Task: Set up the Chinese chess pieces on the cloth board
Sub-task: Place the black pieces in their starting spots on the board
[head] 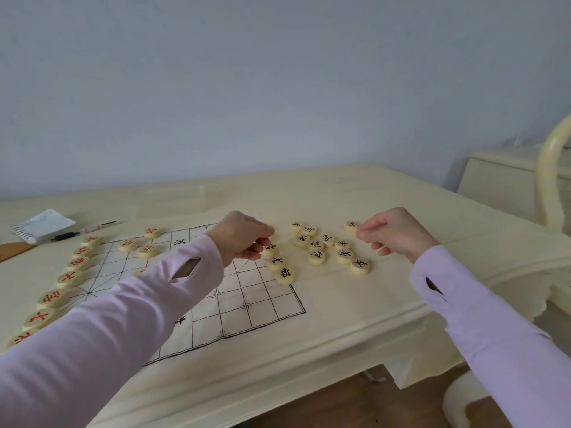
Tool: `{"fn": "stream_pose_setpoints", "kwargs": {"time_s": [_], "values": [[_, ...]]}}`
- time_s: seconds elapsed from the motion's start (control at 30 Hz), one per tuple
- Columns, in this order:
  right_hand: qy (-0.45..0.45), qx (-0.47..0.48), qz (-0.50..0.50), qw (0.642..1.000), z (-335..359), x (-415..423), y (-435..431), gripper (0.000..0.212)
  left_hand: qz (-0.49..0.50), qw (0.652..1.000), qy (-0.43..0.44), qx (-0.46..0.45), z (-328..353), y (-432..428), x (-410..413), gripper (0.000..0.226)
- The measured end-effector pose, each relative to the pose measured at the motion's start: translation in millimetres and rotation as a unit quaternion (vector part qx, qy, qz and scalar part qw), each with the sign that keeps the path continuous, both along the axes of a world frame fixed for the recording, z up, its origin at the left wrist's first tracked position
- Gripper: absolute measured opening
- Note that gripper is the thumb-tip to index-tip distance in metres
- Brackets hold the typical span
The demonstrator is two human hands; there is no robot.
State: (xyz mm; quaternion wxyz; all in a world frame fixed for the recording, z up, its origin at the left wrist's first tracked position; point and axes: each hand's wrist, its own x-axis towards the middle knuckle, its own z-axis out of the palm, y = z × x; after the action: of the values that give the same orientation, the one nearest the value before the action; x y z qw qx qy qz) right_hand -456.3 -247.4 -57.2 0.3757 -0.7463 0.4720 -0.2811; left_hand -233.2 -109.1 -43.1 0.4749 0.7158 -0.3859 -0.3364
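Two pale round discs [351,226]: left hand [244,239] fingers pinch one, right hand [398,234] fingers another

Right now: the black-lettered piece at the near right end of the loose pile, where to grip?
Pinch the black-lettered piece by its rim from above, from the near right. It lies flat on the table, a low disc; those sides are bare, a neighbouring piece crowds its far left.

Seems to be a home room: cream carved table [340,319] sitting against a plain wall [278,88], matching chair [550,168] and cabinet [500,180] standing right, wood floor [355,406] showing, notepad [41,225] and pen [83,230] lying around.
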Motion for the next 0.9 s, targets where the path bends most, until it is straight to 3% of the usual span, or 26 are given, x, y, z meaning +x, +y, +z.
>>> {"fn": "stream_pose_setpoints", "kwargs": {"time_s": [0.2, 0.3, 0.5, 0.9], "values": [[0.174, 0.040, 0.087, 0.980, -5.6, -9.8, 6.5, 0.048, -0.006, 1.000, -0.001, 0.003, -3.0, -6.5, -6.6, 0.013], [0.229, -0.024, 0.093, 0.969, -12.2, -7.1, 11.9, 0.051, -0.011, 1.000, 0.001, 0.003, -5.2, -9.4, -9.2, 0.012], [0.208, -0.062, 0.063, 0.974, -16.8, -8.5, 1.7, 0.036, -0.015, 1.000, 0.005, 0.007, -8.8, -14.0, -8.1, 0.012], [0.154, -0.104, 0.024, 0.982, -10.6, 15.4, -16.1, 0.030, -0.008, 1.000, 0.005, 0.009, -10.9, -31.5, -2.7, 0.012]]}}
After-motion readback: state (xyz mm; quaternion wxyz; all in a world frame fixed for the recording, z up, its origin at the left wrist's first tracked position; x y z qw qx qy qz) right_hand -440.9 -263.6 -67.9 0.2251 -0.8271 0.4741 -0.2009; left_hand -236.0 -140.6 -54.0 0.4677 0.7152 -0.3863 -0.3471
